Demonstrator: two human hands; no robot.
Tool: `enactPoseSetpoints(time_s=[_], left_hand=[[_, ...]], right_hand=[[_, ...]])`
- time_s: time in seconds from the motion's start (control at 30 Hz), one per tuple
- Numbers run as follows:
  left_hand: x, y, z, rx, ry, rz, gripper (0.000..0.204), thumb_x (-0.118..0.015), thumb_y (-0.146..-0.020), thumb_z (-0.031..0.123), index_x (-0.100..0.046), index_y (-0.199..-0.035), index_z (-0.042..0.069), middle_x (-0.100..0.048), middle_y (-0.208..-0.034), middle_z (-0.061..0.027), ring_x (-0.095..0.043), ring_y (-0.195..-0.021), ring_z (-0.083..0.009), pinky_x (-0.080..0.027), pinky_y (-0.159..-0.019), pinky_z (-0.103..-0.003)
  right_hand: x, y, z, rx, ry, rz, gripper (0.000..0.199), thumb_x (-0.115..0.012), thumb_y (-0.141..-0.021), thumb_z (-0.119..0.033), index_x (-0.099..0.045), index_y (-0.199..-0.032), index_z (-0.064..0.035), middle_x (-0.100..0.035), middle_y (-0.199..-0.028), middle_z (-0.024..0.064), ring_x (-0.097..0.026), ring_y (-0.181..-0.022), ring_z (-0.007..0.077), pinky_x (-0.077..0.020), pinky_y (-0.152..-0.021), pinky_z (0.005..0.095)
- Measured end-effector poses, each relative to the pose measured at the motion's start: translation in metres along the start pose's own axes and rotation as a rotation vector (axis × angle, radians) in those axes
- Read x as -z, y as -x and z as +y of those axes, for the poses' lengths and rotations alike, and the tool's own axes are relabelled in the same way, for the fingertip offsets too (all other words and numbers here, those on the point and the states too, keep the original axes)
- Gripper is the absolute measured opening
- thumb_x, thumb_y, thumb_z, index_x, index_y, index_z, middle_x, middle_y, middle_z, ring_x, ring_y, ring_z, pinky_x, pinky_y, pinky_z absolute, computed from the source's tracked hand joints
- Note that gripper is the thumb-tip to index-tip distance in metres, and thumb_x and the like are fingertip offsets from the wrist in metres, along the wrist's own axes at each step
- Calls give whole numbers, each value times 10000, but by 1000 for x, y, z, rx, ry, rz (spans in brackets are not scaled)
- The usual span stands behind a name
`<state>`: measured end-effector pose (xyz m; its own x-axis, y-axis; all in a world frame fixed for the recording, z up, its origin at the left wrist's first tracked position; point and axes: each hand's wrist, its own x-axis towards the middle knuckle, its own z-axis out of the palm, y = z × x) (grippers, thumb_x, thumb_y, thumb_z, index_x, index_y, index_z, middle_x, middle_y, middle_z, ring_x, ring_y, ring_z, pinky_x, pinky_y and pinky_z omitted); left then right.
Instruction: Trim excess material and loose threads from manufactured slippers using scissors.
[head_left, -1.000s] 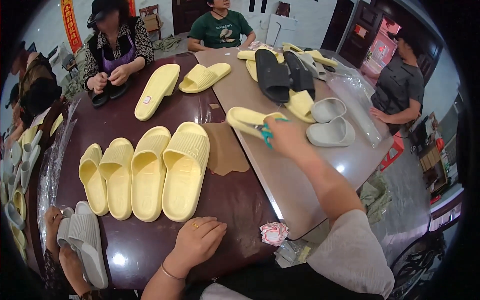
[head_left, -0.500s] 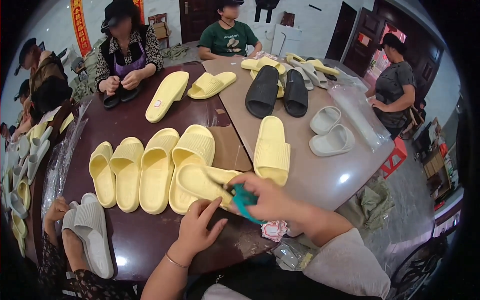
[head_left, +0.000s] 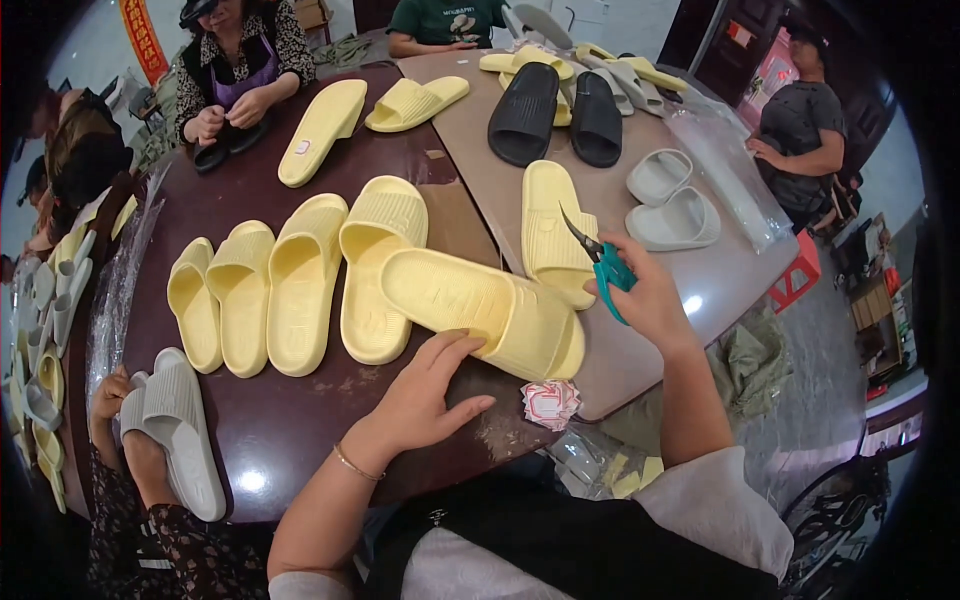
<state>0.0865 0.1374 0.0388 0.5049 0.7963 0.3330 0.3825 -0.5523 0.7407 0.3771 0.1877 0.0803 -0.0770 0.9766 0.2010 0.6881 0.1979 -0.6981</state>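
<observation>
My right hand (head_left: 648, 295) is closed around the teal handles of a pair of scissors (head_left: 612, 277). Their dark blades are parted and point up and left over a yellow slipper (head_left: 552, 205). Nearer to me, another yellow slipper (head_left: 470, 295) lies slantwise, its heel end resting against a ribbed yellow slipper (head_left: 375, 305). My left hand (head_left: 425, 390) is open, thumb apart, with its fingertips at the near edge of that slanted slipper. Just right of the hand, a small stack of red-and-white labels (head_left: 550, 403) lies at the table's front edge.
Several yellow slippers (head_left: 243, 300) stand in a row at the left. A co-worker's hand (head_left: 110, 393) touches a grey slipper (head_left: 180, 440) at the near left. Black slippers (head_left: 523, 115) and pale grey ones (head_left: 675, 215) lie farther back, near clear plastic bags (head_left: 725, 180). Other people surround the table (head_left: 300, 420).
My right hand has moved up and right with the scissors, away from the slanted slipper. That slipper now lies more to the right, its strap in view. The whole view has shifted.
</observation>
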Motion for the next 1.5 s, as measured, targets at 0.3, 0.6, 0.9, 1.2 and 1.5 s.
enactPoseSetpoints(time_s=[0.3,0.6,0.9,1.2,1.5], left_hand=[[-12,-16,-14,16,-87,146,226,-652,-837,173,-527,-936,13,-518,-1019,-161,-504,-1081,-345,-431,-873,-388],[-16,-14,-19,128,118,275,179,-639,-840,129,-516,-908,19,-539,-896,-141,-537,-1040,-346,-431,-856,-391],[-14,-13,-12,70,31,283,191,-682,-783,79,-546,-902,17,-576,-903,-137,-546,-1032,-346,-440,-840,-389],[8,-5,-1,-105,-159,425,198,-716,-730,73,-579,-866,30,-591,-870,-104,-557,-1020,-338,-423,-892,-437],[44,19,27,-219,-456,547,199,-713,-723,55,-604,-888,35,-599,-878,-83,-567,-990,-330,-404,-926,-454]], right_hand=[[20,22,24,260,602,65,661,-757,-647,-171,-473,-1230,-45,-557,-1023,135,-517,-962,323,-407,-841,419],[13,41,26,304,830,8,604,-752,-591,-197,-551,-1154,-105,-538,-1029,88,-500,-998,276,-388,-869,421],[1,27,35,42,651,75,519,-747,-697,-183,-545,-1162,-71,-598,-880,121,-590,-779,308,-475,-697,387],[2,18,17,-51,119,189,533,-769,-710,-175,-528,-1176,-77,-615,-849,145,-625,-728,293,-490,-657,368],[9,29,47,29,347,84,522,-768,-709,-160,-517,-1158,-68,-609,-868,143,-621,-764,265,-487,-672,352]])
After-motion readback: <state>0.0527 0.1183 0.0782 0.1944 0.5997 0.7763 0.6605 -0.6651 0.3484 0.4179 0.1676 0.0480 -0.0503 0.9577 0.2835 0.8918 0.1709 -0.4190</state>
